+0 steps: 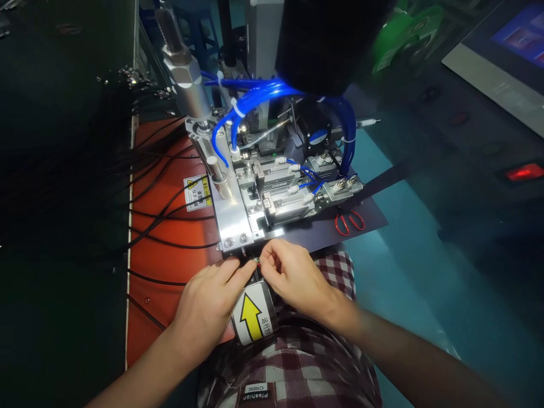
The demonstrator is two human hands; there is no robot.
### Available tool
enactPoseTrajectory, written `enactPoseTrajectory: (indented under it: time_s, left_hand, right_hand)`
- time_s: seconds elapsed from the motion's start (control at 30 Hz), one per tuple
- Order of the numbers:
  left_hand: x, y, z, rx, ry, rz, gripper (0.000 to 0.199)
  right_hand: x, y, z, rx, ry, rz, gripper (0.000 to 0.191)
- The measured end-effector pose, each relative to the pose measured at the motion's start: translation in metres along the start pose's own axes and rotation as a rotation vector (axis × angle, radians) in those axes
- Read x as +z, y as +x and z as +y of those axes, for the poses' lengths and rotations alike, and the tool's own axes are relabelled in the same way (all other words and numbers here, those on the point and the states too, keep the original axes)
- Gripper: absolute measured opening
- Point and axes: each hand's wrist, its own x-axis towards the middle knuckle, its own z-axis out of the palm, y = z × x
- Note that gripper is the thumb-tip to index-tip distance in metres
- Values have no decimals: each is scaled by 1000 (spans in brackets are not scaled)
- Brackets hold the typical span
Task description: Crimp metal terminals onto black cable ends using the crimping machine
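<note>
At the front edge of a metal machine my two hands meet, fingertips almost touching. Between them show small coloured wire ends, partly covered by the fingers. My left hand has its thumb and forefinger pressed together at these wires, palm down. From the other side my right hand pinches at the same wires, its fingers curled. A dark narrow guide lies just under the fingertips. Below it is a white label with a yellow arrow.
Black cables cross the orange plate on the left and bunch up in the dark. Red-handled scissors lie right of the machine. Blue air tubes arch over it. A screen panel stands at upper right.
</note>
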Motion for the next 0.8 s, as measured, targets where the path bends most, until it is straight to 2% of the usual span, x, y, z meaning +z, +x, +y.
enactPoseTrajectory:
  time_s: [0.07,0.23,0.33,0.6,0.67,0.8]
  left_hand:
    - [0,1,0,4,11,7,39]
    - [0,2,1,2,-30,67,34]
    - [0,3,1,-3,-79,73,33]
    - [-1,1,-2,7,-131,86,32]
    - [-2,0,-2,20,-76,76,31]
    - [-3,-2,0,12,40,40,37]
  right_hand:
    - [2,0,2,34,52,-1,13]
    - [5,2,19,300,601,-207,12]
    - [5,3,21,331,693,-205,17]
    - [9,4,17,340,633,-183,5]
    - [9,2,14,256,487,-138,8]
    - [7,-3,7,26,115,40,12]
